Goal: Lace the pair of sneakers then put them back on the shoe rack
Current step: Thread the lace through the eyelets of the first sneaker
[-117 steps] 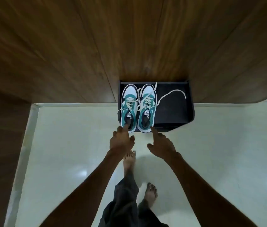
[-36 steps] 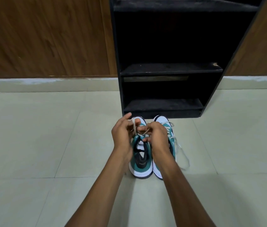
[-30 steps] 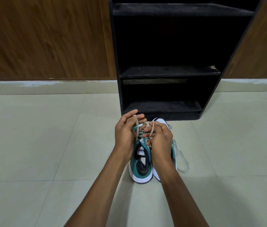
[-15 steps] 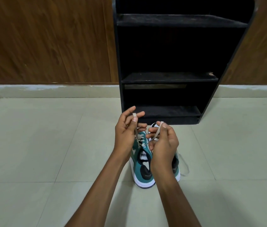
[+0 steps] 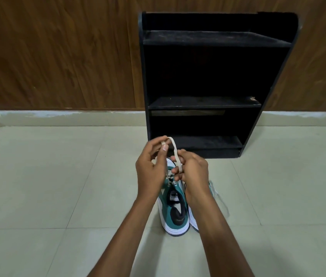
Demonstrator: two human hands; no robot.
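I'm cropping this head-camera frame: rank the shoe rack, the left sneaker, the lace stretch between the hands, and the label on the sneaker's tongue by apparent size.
1. Shoe rack, by far the largest.
2. Left sneaker, though the hands hide its front.
3. Lace stretch.
4. Tongue label, smallest.

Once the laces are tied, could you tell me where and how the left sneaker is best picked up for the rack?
Probably by the heel collar of the left sneaker, coming from above and behind. Its heel faces the person, its opening shows open and dark, and its toe points at the shoe rack, so fingers can hook inside the rim.
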